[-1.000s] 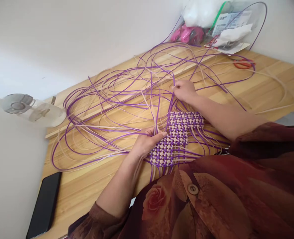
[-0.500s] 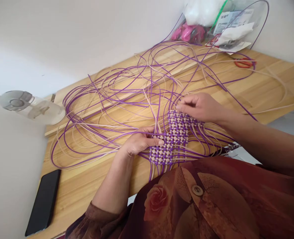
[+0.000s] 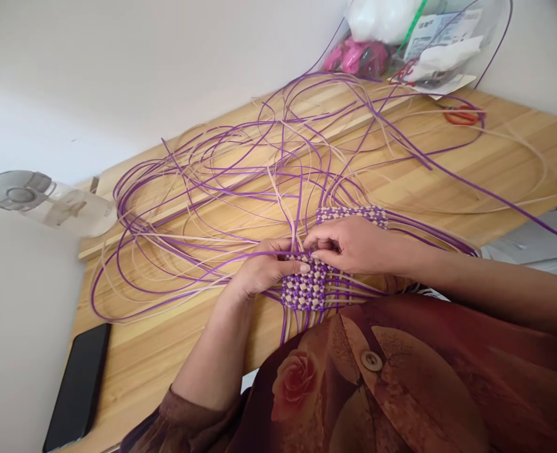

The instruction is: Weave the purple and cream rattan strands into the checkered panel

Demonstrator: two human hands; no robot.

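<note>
A purple and beige woven piece [image 3: 304, 290] lies near the table's front edge, its stepped shape partly covered by my right hand. My left hand [image 3: 266, 267] is closed on its left upper edge, thumb on top and fingers beneath. My right hand [image 3: 348, 245] is over the middle of the weave, thumb and forefinger drawn together at the inner corner close to my left thumb. Whether a strand is between those fingertips I cannot make out. Loose purple and beige strands [image 3: 298, 214] stand up beside both hands, and more run out from the edges of the weave.
Long strands loop across the wooden table [image 3: 155, 346]. Orange-handled scissors [image 3: 462, 115] lie at the back right, near a clear bag [image 3: 377, 22] with pink and white contents. A phone [image 3: 77, 384] and a clear bottle with a grey cap [image 3: 21, 189] are at the left.
My right hand has moved left and toward me, from the weave's upper edge to its inner corner near my left thumb. My left hand keeps its hold. A purple strand at the right lies further out.
</note>
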